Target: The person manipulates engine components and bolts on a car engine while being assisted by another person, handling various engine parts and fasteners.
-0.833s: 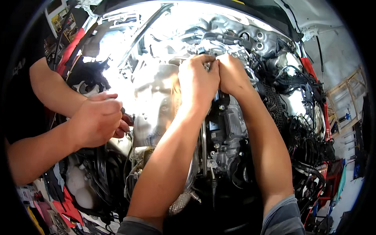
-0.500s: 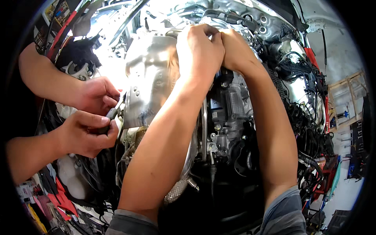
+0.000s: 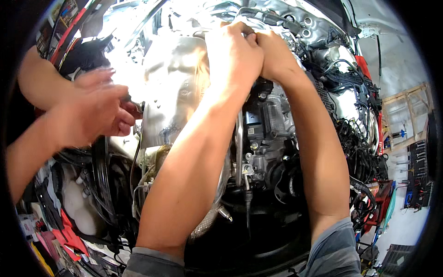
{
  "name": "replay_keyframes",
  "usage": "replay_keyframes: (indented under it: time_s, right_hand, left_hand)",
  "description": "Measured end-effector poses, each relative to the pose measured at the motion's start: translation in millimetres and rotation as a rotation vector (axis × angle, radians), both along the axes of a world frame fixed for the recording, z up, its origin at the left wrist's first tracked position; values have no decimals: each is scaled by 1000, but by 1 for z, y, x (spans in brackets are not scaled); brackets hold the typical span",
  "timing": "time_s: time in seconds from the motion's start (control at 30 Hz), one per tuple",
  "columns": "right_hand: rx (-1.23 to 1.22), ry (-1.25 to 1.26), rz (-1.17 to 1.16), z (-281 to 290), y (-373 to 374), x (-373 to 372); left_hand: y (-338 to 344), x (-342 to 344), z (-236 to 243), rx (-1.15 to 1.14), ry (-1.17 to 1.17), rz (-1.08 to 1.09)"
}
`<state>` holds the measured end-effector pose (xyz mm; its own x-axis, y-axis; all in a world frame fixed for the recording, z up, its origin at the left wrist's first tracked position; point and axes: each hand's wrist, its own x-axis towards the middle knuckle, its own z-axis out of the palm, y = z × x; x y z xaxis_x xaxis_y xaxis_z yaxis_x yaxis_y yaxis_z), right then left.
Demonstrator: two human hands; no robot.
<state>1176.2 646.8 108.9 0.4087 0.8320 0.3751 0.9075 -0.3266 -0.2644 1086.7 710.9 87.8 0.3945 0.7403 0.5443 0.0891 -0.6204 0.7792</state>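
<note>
My left hand [image 3: 234, 54] and my right hand [image 3: 276, 54] meet over the far side of an exposed engine [image 3: 272, 127], below the bonnet. Both are closed, fingers curled down and away from view. Whatever they grip is hidden behind the knuckles. Left of my left hand is a shiny metal heat shield [image 3: 173, 94]. A co-worker's two hands [image 3: 99, 104], smeared by motion, are beside its left edge; a small dark piece shows at their fingers.
Black wiring looms [image 3: 364, 147] run down the right side of the engine bay. A whitish plastic tank [image 3: 80, 207] sits low at the left, near a red cloth [image 3: 69, 233]. A wooden frame [image 3: 406, 115] stands by the right wall.
The co-worker's hands have moved up and left from the heat shield's edge; the dark-handled tool they held no longer shows clearly. My hands stay in almost the same place.
</note>
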Motion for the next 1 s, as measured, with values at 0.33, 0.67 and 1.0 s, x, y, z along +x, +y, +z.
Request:
replay_keyframes:
  time_s: [0.33,0.67,1.0]
  right_hand:
    - [111,-58,103,-5,-4,-1]
    - [11,-20,-40,3,-1,-4]
    - [59,20,60,-10,0,3]
  left_hand:
    - [1,0,3,-98,21,-61]
    - [-2,-4,11,-163,72,-21]
    - [-2,-5,15,-223,57,-39]
